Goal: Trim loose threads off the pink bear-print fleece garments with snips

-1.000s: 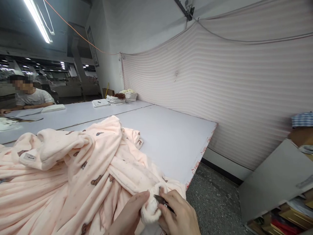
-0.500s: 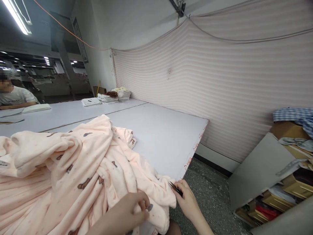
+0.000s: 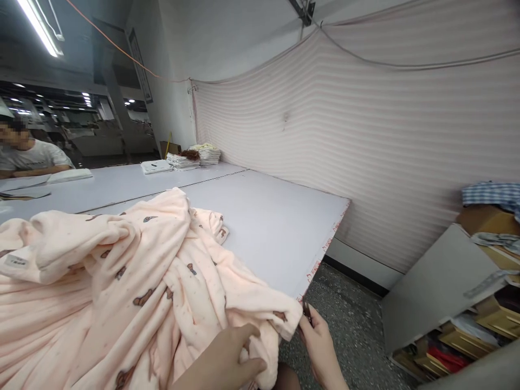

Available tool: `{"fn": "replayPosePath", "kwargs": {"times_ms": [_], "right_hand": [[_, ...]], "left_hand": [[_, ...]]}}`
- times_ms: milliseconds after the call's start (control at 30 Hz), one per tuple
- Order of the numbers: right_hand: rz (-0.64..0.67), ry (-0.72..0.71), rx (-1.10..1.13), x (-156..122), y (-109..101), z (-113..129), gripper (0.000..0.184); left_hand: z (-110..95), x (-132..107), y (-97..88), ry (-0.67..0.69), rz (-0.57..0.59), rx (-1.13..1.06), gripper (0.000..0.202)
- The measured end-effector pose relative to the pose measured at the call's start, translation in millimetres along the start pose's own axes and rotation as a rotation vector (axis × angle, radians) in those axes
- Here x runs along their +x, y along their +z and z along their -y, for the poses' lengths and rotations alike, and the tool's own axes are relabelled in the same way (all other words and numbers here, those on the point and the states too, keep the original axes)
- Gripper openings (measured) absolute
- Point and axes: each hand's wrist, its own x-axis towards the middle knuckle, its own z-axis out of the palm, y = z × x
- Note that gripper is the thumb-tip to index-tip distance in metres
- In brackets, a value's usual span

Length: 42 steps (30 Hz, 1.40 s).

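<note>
A heap of pale pink plush fabric [image 3: 162, 281], printed with small brown and grey figures, lies bunched on the near left of the table. My left hand [image 3: 231, 357] is at its front edge, with a fold of the fabric pinched between thumb and curled fingers. Just off the table's right edge, my right hand [image 3: 319, 344] grips dark thread snips [image 3: 307, 313] with the blades pointing up. The fabric's right end touches or nearly touches this hand. A white label [image 3: 17, 262] shows on the fabric at far left.
The pale table [image 3: 276, 227] runs back to a striped cloth curtain [image 3: 365, 135]. Paper stacks [image 3: 182, 161] stand on its far side. Across the table at left sits a person [image 3: 32, 154]. A cabinet [image 3: 430, 292] with boxes is at right, above speckled floor [image 3: 345, 325].
The fabric's right end has been drawn out toward the table's right edge. My right hand has shifted slightly right and down, its snips turned more upright; my left hand has moved a little right.
</note>
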Motion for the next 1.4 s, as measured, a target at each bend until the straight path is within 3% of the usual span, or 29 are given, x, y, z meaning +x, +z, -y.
{"fn": "replayPosePath", "kwargs": {"times_ms": [67, 133, 167, 233, 367, 433, 533, 633, 733, 800, 933, 1200, 1400], "right_hand": [[0.023, 0.144, 0.241, -4.3, 13.3, 15.3, 0.041], [0.068, 0.221, 0.395, -10.4, 24.2, 24.7, 0.042], [0.071, 0.194, 0.384, -13.4, 27.3, 26.6, 0.040], [-0.002, 0.064, 0.224, -17.9, 27.2, 27.0, 0.034], [-0.208, -0.178, -0.365, -24.3, 11.6, 28.2, 0.024], [-0.182, -0.304, -0.606, -27.0, 6.2, 32.3, 0.022], [-0.111, -0.440, -0.741, -27.3, 9.2, 38.6, 0.024], [-0.121, -0.442, -0.723, -21.0, 18.7, 42.0, 0.015], [-0.096, -0.388, -0.747, -13.2, 22.7, 47.3, 0.005], [0.014, -0.336, -0.733, -11.2, 20.7, 53.5, 0.005], [0.259, -0.338, -0.617, -17.3, 15.4, 64.5, 0.023], [0.176, -0.457, -0.629, -24.7, 25.9, 64.2, 0.023], [0.201, -0.350, -0.590, -20.9, 21.8, 63.3, 0.028]], "left_hand": [[-10.7, 2.8, 6.7, 0.022, -0.116, -0.051, 0.050], [-18.3, 6.3, 13.9, 0.043, -0.236, -0.067, 0.043], [-19.8, 7.5, 17.1, 0.066, -0.300, -0.061, 0.036], [-18.1, 7.5, 21.6, 0.131, -0.419, -0.049, 0.026], [-8.2, 0.3, 25.3, 0.199, -0.595, -0.072, 0.029], [-6.5, -3.0, 25.7, 0.240, -0.639, -0.059, 0.029], [-8.7, -4.7, 24.3, 0.283, -0.680, -0.069, 0.027], [-11.4, -2.9, 18.5, 0.280, -0.596, -0.194, 0.022], [-11.1, -0.4, 9.2, 0.145, -0.326, -0.511, 0.023], [-10.3, -0.1, 3.5, 0.013, -0.214, -0.784, 0.026], [-11.2, -3.3, -3.7, -0.140, -0.153, -1.203, 0.031], [-8.4, -3.8, -8.8, -0.165, -0.101, -1.298, 0.033], [-11.3, -8.2, -11.1, -0.146, -0.112, -1.214, 0.029]]}}
